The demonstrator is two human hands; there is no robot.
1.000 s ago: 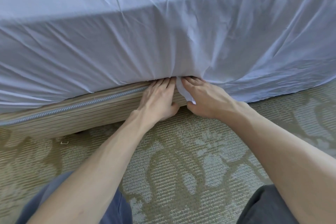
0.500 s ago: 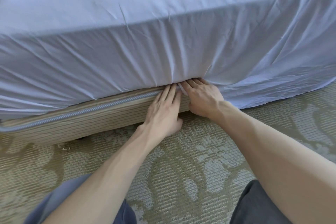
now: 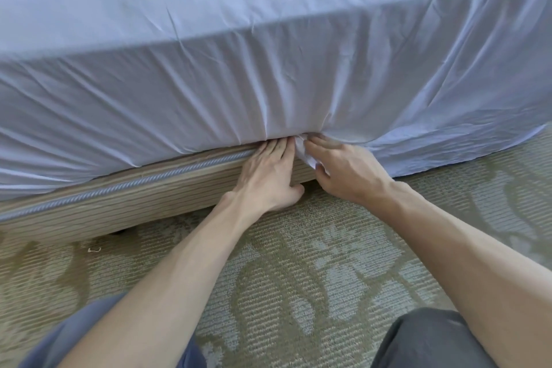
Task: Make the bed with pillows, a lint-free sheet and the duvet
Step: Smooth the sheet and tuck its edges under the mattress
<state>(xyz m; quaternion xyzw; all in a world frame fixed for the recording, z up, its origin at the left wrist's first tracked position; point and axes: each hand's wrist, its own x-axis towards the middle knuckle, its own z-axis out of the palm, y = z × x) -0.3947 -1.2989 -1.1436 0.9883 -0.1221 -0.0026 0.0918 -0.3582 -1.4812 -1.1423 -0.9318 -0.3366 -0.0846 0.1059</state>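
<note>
Left hand (image 3: 268,176) is pressing straight-fingered against the bed base (image 3: 119,199); right hand (image 3: 346,173), just beside it, is pinching the sheet (image 3: 268,84) edge.

Seam between sheet (image 3: 268,84) and bed base (image 3: 134,203) tight; loose sheet drapes right; carpet (image 3: 298,278) in front open

Single head-worn wide-angle view, close in and low beside the bed, tilted forward and down. The sheet (image 3: 268,84) on the bed's side fills the upper half, patterned carpet (image 3: 298,293) the lower. Mid-frame sit the left hand (image 3: 268,176) and right hand (image 3: 349,173), both reaching in from the bottom edge.
</note>
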